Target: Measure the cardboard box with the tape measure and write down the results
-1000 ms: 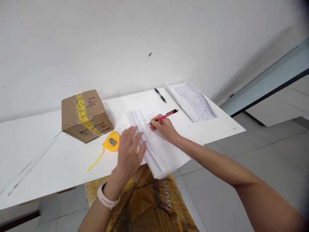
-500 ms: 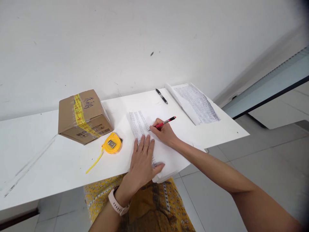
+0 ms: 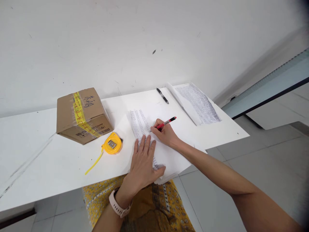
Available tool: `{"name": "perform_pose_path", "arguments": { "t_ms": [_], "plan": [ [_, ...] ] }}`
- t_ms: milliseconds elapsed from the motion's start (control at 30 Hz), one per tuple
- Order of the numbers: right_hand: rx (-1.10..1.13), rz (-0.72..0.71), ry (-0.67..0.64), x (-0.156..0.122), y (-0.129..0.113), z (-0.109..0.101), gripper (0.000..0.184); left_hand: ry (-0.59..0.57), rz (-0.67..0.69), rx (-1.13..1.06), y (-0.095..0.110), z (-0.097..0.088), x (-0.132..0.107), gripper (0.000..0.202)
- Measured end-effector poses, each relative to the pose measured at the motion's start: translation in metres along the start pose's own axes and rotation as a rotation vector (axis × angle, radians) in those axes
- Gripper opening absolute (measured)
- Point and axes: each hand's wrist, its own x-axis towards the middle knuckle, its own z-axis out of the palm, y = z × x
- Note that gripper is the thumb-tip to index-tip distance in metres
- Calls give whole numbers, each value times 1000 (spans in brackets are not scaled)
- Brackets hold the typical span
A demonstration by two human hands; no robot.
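A red pen (image 3: pixel 166 122) with a black grip area is pinched in my right hand (image 3: pixel 166 132), its tip down at the paper. Under both hands lies a sheet of white paper (image 3: pixel 173 158), with columns of small handwriting on its left part. My left hand (image 3: pixel 144 161) rests flat on the sheet, fingers stretched and thumb out to the right, covering some of the writing. The paper's near edge hangs slightly past the table edge, and other sheets seem to lie beneath it.
On the white table (image 3: pixel 31 154) stand a taped cardboard box (image 3: pixel 82 116) and a yellow tape measure (image 3: pixel 112 143) with a yellow strap. A black pen (image 3: pixel 162 95) lies farther back, beside densely written paper (image 3: pixel 198 103). A wall (image 3: pixel 120 42) rises behind.
My right hand and the pen tip have shifted very slightly down the column of writing. The left hand stays flat on the paper; the whole view has moved a little.
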Motion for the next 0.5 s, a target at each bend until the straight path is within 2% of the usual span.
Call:
{"name": "perform_pose_path", "arguments": {
  "t_ms": [500],
  "plan": [
    [-23, 5, -9, 0, 0, 0, 23, 19, -12, -18, 1, -1, 1, 83]
  ]
}}
